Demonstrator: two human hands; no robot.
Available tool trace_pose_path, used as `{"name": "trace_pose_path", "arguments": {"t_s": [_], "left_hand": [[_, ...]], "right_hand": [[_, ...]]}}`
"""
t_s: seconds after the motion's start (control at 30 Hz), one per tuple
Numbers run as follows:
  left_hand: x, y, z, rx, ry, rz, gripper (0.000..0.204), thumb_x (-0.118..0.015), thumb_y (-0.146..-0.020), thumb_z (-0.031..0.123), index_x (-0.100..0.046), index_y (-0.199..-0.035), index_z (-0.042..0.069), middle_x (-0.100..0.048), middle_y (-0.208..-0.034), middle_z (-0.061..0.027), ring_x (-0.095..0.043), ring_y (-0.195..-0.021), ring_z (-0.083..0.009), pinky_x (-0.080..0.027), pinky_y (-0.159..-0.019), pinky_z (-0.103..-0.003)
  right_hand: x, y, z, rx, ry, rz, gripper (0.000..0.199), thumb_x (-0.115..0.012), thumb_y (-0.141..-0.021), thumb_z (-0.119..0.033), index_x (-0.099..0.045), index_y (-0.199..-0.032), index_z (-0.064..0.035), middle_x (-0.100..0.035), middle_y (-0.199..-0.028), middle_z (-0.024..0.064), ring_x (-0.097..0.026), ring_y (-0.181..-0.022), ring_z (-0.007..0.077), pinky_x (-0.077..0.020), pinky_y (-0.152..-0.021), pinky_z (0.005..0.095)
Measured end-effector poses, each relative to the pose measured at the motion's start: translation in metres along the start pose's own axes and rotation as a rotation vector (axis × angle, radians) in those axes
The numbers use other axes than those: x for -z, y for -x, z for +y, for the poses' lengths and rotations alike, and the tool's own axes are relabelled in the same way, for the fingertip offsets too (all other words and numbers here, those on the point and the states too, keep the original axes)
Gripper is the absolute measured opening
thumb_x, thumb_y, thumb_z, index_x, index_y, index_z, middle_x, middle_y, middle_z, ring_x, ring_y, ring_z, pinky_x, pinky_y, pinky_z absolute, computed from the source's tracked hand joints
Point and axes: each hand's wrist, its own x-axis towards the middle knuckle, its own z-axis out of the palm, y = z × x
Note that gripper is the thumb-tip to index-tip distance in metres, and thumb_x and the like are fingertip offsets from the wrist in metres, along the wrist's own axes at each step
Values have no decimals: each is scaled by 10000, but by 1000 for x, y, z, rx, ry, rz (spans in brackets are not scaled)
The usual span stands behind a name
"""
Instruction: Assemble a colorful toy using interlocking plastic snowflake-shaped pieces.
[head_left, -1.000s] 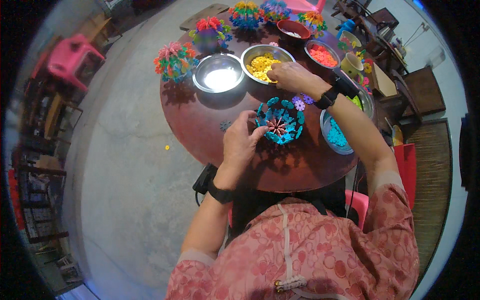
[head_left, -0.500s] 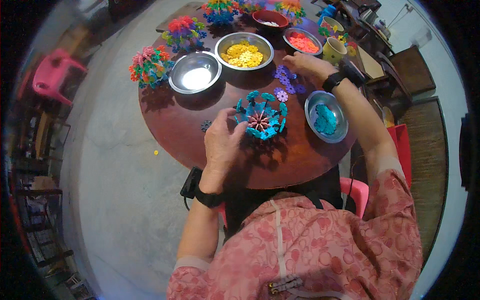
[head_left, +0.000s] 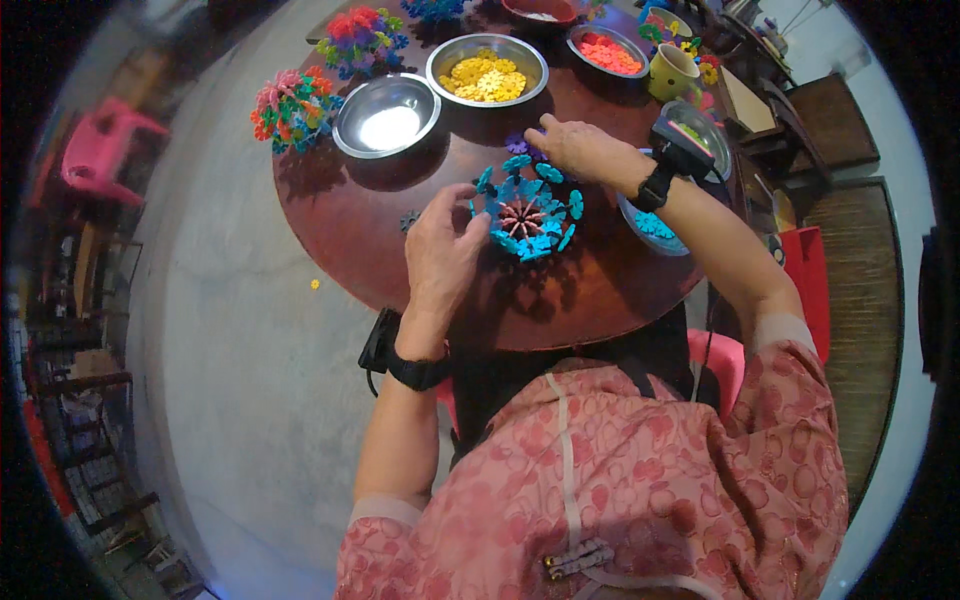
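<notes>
No packages, labels or signs show. The only screen-like things are 2 dark devices strapped to the wrists: a black block (head_left: 680, 143) above the right wrist, and a black slab (head_left: 381, 340) beside the left wrist; neither face is readable.

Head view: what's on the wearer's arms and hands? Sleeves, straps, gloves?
Both hands are bare, no gloves. The left hand has a black band on the wrist with a black boxy unit hanging off its outer side. The right hand has a black wrist strap carrying a black device on top. Short sleeves, pink-red with a floral pattern and pale cuffs, end above the elbows; the forearms are uncovered.
</notes>
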Motion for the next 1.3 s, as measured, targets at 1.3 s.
{"name": "trace_pose_path", "arguments": {"t_s": [1.3], "left_hand": [[-11,15,28,-485,119,145,103,-685,-791,42,-604,-856,39,-569,-824,-96,-562,-737,-255,-454,-666,-326]], "right_hand": [[50,140,-77,-208,-1092,766,156,-651,-758,36,-609,-901,-10,-588,-857,49,-560,-803,159,-439,-715,264]]}}
